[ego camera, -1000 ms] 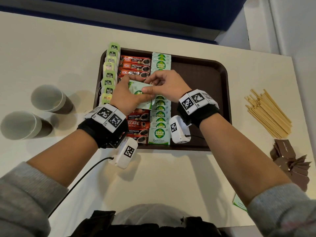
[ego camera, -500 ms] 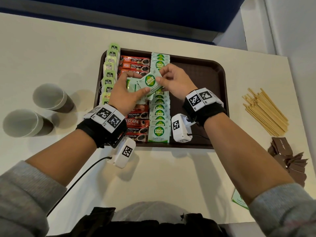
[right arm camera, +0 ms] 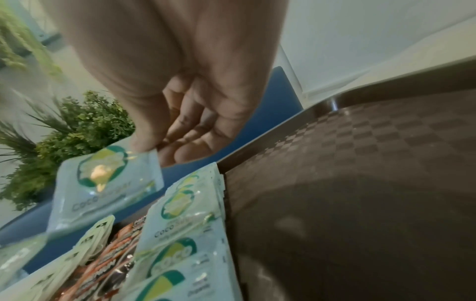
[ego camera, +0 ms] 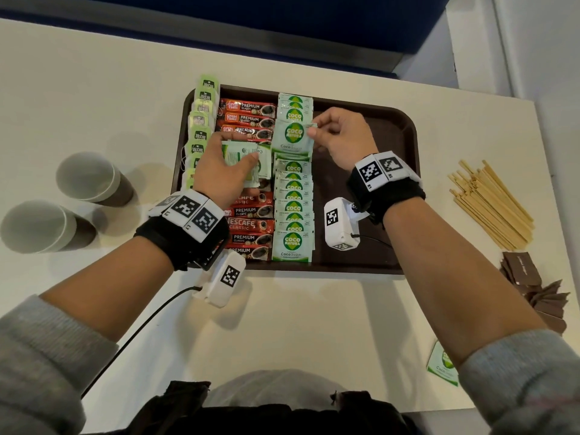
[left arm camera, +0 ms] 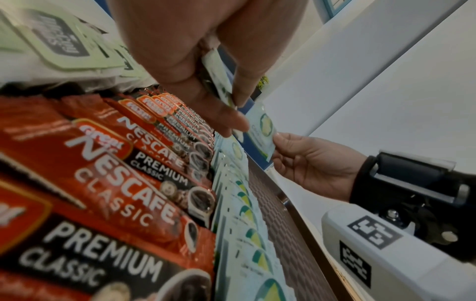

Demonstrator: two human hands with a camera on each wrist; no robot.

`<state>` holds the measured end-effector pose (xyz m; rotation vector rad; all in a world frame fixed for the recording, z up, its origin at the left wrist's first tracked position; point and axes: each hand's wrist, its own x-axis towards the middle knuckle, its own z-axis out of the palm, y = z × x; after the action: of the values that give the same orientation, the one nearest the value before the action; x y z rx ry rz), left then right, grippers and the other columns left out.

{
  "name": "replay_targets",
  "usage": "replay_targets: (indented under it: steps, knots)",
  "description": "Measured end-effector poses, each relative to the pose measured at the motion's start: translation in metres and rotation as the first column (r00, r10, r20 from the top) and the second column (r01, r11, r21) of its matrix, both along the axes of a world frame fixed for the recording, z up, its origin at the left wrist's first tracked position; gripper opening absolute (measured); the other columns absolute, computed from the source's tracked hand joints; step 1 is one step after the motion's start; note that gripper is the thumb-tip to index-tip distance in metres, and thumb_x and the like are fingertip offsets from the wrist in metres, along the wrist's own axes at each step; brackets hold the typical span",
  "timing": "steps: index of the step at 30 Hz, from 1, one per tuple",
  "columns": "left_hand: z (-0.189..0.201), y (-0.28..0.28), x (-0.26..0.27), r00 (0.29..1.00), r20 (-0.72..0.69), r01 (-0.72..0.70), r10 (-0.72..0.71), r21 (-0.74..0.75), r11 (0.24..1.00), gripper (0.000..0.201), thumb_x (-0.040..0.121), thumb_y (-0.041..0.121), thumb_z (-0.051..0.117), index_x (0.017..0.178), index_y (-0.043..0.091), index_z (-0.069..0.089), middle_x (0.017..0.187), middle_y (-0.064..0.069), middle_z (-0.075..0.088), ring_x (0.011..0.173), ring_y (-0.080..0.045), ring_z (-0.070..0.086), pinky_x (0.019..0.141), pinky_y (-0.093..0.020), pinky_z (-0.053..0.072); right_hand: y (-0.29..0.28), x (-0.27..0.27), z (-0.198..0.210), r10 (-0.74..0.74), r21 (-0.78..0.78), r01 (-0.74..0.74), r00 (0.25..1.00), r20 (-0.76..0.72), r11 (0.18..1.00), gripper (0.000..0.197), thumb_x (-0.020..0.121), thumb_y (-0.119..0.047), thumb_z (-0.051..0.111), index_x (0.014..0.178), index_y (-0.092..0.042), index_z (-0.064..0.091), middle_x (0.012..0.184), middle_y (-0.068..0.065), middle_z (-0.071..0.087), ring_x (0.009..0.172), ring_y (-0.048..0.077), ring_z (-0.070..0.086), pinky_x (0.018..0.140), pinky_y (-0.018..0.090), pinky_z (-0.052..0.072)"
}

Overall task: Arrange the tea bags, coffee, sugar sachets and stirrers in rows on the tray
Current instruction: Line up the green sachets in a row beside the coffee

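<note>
A brown tray point(ego camera: 376, 127) carries three rows: green tea bags point(ego camera: 201, 120) on its left edge, red coffee sachets point(ego camera: 248, 114), and green Coco Natura sugar sachets point(ego camera: 293, 215). My right hand point(ego camera: 339, 136) pinches one sugar sachet point(ego camera: 293, 136) by its right edge, held above a gap in the sugar row. The same sachet point(right arm camera: 103, 183) shows tilted in the right wrist view. My left hand point(ego camera: 226, 164) grips a small stack of sugar sachets point(ego camera: 248, 161) over the coffee row; its thumb and fingers clamp the stack's edge point(left arm camera: 219, 81).
Two paper cups point(ego camera: 91, 180) lie on the table left of the tray. Wooden stirrers point(ego camera: 489, 202) and a heap of brown sachets point(ego camera: 533, 287) sit to the right. One loose sugar sachet point(ego camera: 442, 368) lies near my right sleeve. The tray's right half is bare.
My right hand drew one sugar sachet off the left hand's stack and carried it right and up, over the sugar row. The left hand stayed over the coffee row.
</note>
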<state>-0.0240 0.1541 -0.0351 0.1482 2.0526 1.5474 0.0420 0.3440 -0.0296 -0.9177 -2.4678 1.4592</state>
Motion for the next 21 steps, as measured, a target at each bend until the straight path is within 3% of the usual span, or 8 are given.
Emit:
replay_targets:
  steps: [4, 7, 12, 15, 21]
  knots:
    - [0.0, -0.001, -0.003, 1.0, 0.002, -0.003, 0.003, -0.007, 1.0, 0.025, 0.089, 0.019, 0.064, 0.108, 0.021, 0.048, 0.129, -0.002, 0.05, 0.086, -0.016, 0.066, 0.061, -0.042, 0.06, 0.005, 0.002, -0.015, -0.054, 0.049, 0.05, 0.995, 0.086, 0.998, 0.014, 0.085, -0.018, 0.067, 0.076, -0.022, 0.058, 0.077, 0.004, 0.066, 0.072, 0.018, 0.065, 0.079, 0.042, 0.056]
    - [0.0, -0.001, -0.003, 1.0, 0.004, 0.0, 0.0, -0.01, 1.0, 0.027, 0.088, 0.019, 0.064, 0.11, 0.02, 0.048, 0.132, -0.002, 0.049, 0.088, -0.015, 0.065, 0.059, -0.041, 0.06, 0.003, 0.004, -0.022, -0.06, 0.04, 0.055, 0.99, 0.131, 0.998, 0.009, 0.085, -0.018, 0.067, 0.08, -0.017, 0.06, 0.08, 0.009, 0.067, 0.075, 0.022, 0.065, 0.081, 0.045, 0.055]
    - [0.0, 0.0, -0.002, 1.0, 0.017, -0.008, 0.008, -0.006, 1.0, 0.026, 0.088, 0.017, 0.064, 0.108, 0.021, 0.048, 0.13, -0.004, 0.049, 0.092, -0.017, 0.064, 0.048, -0.027, 0.057, 0.001, 0.005, -0.025, -0.064, 0.056, 0.057, 0.987, 0.144, 0.997, 0.004, 0.086, -0.017, 0.066, 0.085, -0.015, 0.062, 0.088, 0.013, 0.07, 0.079, 0.023, 0.065, 0.084, 0.042, 0.055]
    - [-0.001, 0.0, -0.002, 1.0, 0.026, -0.012, 0.012, -0.011, 1.0, 0.027, 0.088, 0.017, 0.064, 0.109, 0.02, 0.048, 0.126, -0.003, 0.051, 0.089, -0.015, 0.064, 0.049, -0.029, 0.058, -0.001, 0.004, -0.026, -0.08, 0.072, 0.069, 0.983, 0.162, 0.995, 0.007, 0.086, -0.017, 0.065, 0.091, -0.013, 0.066, 0.085, 0.009, 0.066, 0.082, 0.024, 0.065, 0.085, 0.041, 0.054]
    - [0.0, -0.001, -0.003, 1.0, 0.022, -0.004, 0.004, -0.018, 1.0, 0.028, 0.088, 0.018, 0.065, 0.11, 0.019, 0.048, 0.123, -0.001, 0.051, 0.088, -0.016, 0.065, 0.05, -0.03, 0.058, -0.003, 0.003, -0.025, -0.066, 0.091, 0.052, 0.985, 0.159, 0.995, 0.006, 0.086, -0.015, 0.066, 0.092, -0.015, 0.065, 0.08, 0.005, 0.064, 0.076, 0.016, 0.062, 0.083, 0.036, 0.055]
